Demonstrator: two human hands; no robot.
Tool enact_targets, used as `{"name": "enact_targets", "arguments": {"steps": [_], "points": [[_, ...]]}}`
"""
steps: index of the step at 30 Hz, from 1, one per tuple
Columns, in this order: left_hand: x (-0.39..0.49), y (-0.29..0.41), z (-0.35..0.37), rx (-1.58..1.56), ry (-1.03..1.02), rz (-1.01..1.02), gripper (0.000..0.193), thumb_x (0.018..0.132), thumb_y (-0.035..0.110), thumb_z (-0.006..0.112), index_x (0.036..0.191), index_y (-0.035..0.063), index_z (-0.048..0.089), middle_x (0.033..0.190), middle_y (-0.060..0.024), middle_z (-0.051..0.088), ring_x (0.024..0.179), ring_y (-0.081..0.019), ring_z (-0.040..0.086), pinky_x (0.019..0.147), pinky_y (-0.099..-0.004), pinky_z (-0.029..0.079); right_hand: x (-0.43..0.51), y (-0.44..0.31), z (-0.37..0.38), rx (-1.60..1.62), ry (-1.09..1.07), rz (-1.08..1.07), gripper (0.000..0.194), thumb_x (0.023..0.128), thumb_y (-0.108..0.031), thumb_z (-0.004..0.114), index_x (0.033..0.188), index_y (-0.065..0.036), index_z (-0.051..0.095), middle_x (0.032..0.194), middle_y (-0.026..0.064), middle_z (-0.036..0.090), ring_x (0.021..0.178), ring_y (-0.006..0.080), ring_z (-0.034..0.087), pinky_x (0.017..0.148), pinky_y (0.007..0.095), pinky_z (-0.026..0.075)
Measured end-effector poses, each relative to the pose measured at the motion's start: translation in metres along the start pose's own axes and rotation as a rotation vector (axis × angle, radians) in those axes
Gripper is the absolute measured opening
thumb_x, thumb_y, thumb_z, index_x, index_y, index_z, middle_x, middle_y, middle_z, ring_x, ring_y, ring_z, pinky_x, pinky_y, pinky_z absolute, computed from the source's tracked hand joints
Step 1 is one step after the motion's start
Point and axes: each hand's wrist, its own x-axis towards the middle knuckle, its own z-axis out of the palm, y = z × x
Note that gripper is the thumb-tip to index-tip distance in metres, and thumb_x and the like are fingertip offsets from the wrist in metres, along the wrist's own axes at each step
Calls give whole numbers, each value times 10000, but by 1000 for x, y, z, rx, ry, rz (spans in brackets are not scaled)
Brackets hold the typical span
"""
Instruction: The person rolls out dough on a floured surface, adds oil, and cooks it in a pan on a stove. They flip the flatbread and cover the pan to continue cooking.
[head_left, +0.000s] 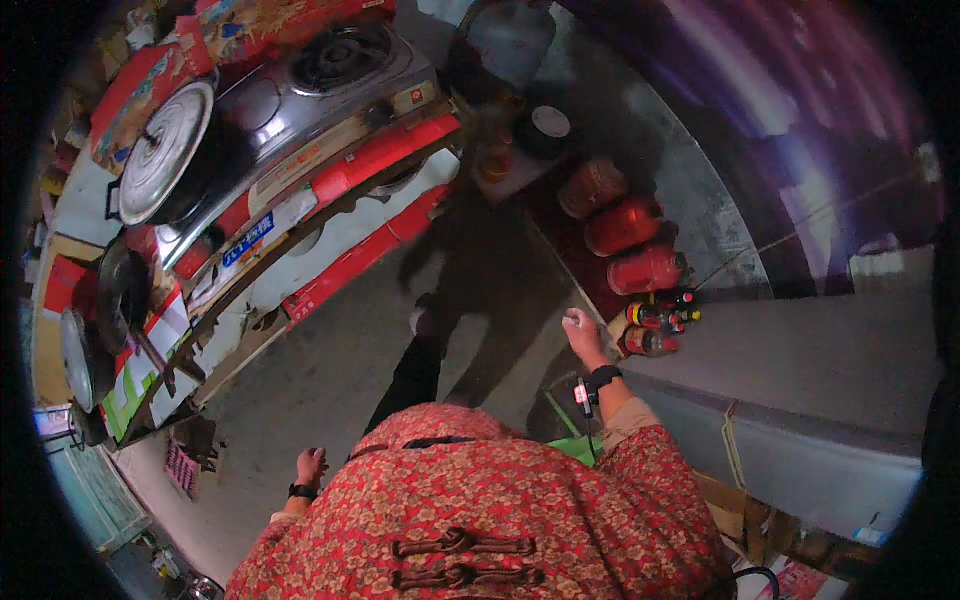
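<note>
My right hand (583, 334) is held out in front of me, its fingers curled in, with nothing visible in it. Close to its right stand several sauce bottles (651, 341) with red and yellow caps. Down at my left side hangs my left hand (310, 466), above the floor and apart from everything. Its fingers look bent, but its palm is hidden. Behind the bottles, a row of red plastic-looking containers (625, 225) stands along a low surface. Ahead on the left, a gas stove (300, 112) bears a large pot with a metal lid (169, 154).
A dark wok-like pan (124, 296) and a round lid (79, 360) lie at the counter's left end. A dark pot with a pale lid (550, 124) stands beyond the red containers. A grey chest-like box (780, 352) is at right. Concrete floor (300, 382) runs between.
</note>
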Motion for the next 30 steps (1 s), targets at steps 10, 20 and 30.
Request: {"name": "enact_targets", "arguments": {"steps": [10,20,30], "points": [[131,177,28,-182,-9,68,292,881,296,564,901,6,585,666,-48,575,517,-140,553,439,-285,432,144,-3,-8,-73,-134,237,442,800,-326,632,1120,-27,569,1028,157,639,976,266,611,838,348,466],[17,208,81,-283,115,-252,312,885,350,556,864,39,548,697,-41,566,573,-164,591,440,-278,396,369,-3,57,21,-286,120,561,799,-372,636,1201,2,519,1151,194,585,1093,317,551,922,375,426],[-102,192,186,29,46,-396,310,891,263,570,970,-35,608,833,-105,651,702,-165,603,641,-297,484,540,14,144,73,-451,-51,570,817,-295,640,1259,8,446,1161,196,562,1057,317,549,890,392,428]]}}
